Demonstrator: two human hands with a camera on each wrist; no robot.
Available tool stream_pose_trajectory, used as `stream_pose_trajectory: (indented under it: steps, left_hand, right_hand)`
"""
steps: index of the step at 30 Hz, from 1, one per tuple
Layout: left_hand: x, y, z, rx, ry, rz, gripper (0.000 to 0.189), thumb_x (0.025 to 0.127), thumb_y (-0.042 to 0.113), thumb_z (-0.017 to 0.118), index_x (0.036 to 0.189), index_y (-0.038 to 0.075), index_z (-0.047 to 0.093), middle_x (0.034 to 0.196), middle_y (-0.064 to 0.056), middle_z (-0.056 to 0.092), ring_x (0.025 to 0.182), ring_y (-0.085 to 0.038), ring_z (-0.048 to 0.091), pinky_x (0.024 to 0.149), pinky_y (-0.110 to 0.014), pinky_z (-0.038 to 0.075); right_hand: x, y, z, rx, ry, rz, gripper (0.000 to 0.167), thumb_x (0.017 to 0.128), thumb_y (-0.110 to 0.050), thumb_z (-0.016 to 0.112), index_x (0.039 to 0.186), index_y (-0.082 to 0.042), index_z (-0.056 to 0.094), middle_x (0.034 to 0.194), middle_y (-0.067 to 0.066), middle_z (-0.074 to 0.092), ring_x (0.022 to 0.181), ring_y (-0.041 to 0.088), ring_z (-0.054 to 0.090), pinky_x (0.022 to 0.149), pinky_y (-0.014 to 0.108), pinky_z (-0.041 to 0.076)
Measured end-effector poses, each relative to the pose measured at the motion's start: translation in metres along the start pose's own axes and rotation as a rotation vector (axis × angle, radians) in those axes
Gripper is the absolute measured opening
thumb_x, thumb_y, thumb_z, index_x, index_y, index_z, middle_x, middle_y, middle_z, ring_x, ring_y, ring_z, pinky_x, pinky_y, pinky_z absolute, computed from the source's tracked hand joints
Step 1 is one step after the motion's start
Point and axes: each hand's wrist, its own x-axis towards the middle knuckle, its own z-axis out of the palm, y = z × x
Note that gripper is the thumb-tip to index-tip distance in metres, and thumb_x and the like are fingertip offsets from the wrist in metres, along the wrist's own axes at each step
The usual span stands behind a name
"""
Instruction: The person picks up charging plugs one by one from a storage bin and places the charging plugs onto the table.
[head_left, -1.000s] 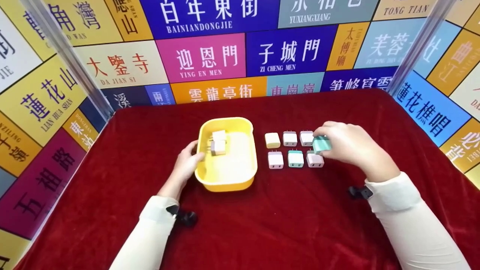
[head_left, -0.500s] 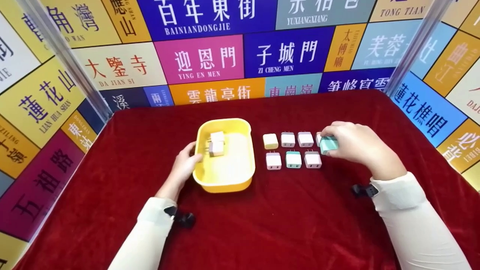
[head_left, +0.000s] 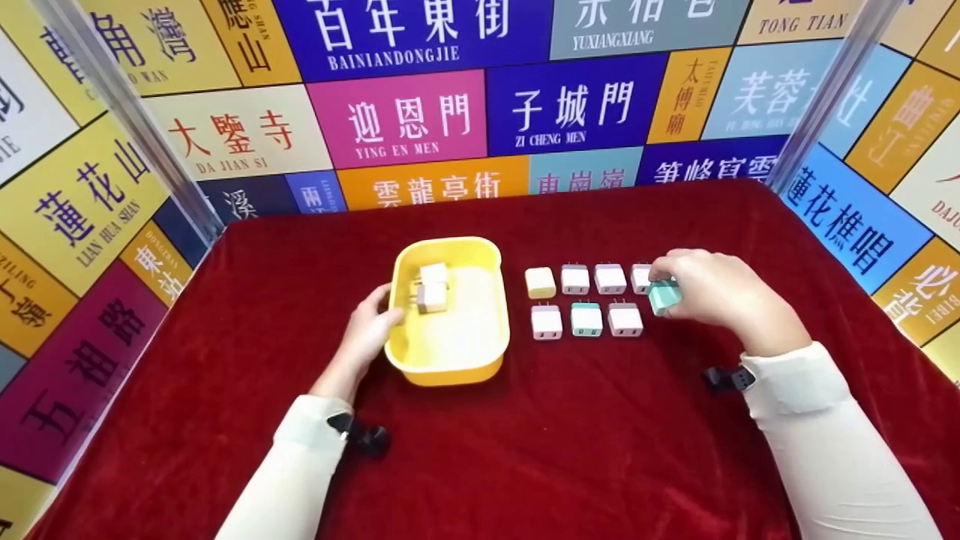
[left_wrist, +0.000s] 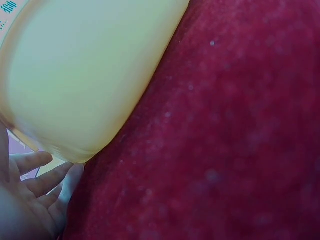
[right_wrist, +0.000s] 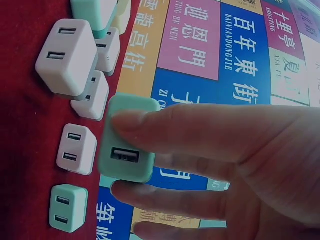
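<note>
My left hand (head_left: 375, 319) holds the left side of a yellow plastic tub (head_left: 450, 375), thumb over the rim and fingers outside; in the left wrist view its fingertips meet the tub's wall (left_wrist: 90, 75). Inside the tub, toward its back left, lie two white-and-grey plug chargers (head_left: 433, 296). Between thumb and fingers of my right hand (head_left: 712, 292) is a mint green USB charger (head_left: 664, 298), at the right end of two rows of chargers. The right wrist view shows the thumb across the green charger's (right_wrist: 140, 167) port face, beside one USB slot.
Back row: a yellow charger (head_left: 540, 283) and white ones (head_left: 575, 279), the rightmost partly behind my hand. Front row: a pinkish charger (head_left: 547, 322), a green-and-white one (head_left: 586, 320) and a white one (head_left: 625, 320). Another green charger (right_wrist: 68, 207) shows in the right wrist view. Red cloth (head_left: 525, 450) lies beneath.
My right hand has shifted right and slightly toward me with the green charger, uncovering more of the back row's right end. The left hand stays at the tub.
</note>
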Motion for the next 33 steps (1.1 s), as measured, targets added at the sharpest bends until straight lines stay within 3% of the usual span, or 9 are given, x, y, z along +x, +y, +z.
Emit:
stream_pose_trajectory:
  steps: [10,33]
  left_hand:
    - [0.000,-0.002,-0.001,0.002,0.006,-0.001,0.061,0.093,0.010,0.057,0.153,0.004,0.055,0.138,-0.021,0.064,0.114,-0.030,0.061,0.097,-0.036,0.049]
    - [0.000,-0.001,-0.001,0.002,0.003,0.002,0.061,0.094,0.009,0.057,0.155,0.004,0.053,0.139,-0.021,0.063,0.116,-0.030,0.060,0.098,-0.038,0.049]
  right_hand:
    - [0.006,0.005,0.010,0.003,-0.025,-0.003,0.037,0.078,-0.015,0.090,0.112,-0.010,0.076,0.106,0.010,0.070,0.089,0.031,0.061,0.081,0.055,0.055]
    - [0.016,0.018,0.035,0.025,-0.087,0.011,0.043,0.079,-0.013,0.090,0.118,-0.007,0.076,0.113,0.014,0.073,0.095,0.033,0.062,0.086,0.058,0.053]
